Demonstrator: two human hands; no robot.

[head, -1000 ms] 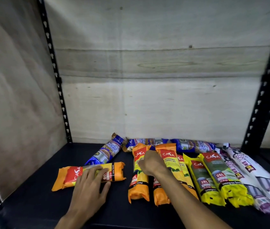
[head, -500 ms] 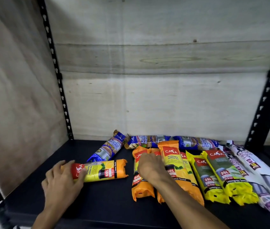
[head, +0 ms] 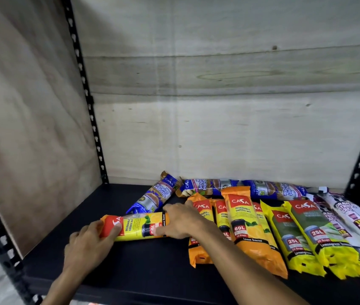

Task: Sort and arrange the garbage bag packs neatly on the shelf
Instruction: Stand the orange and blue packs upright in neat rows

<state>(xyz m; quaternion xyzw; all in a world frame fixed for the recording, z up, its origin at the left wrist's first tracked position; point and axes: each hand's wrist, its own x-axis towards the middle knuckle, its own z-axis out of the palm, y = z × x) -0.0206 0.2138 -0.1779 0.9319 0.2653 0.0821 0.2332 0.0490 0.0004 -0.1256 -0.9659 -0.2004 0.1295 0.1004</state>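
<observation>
Black shelf backed by pale plywood carries the packs. Left hand curls its fingers around the left end of a yellow-orange pack; right hand, fingers spread and bent, presses on its right end, hiding that end. This pack lies near the front, left of the others, long axis left to right. Orange packs beside it point near to far; the rightmost white packs are cut off.
</observation>
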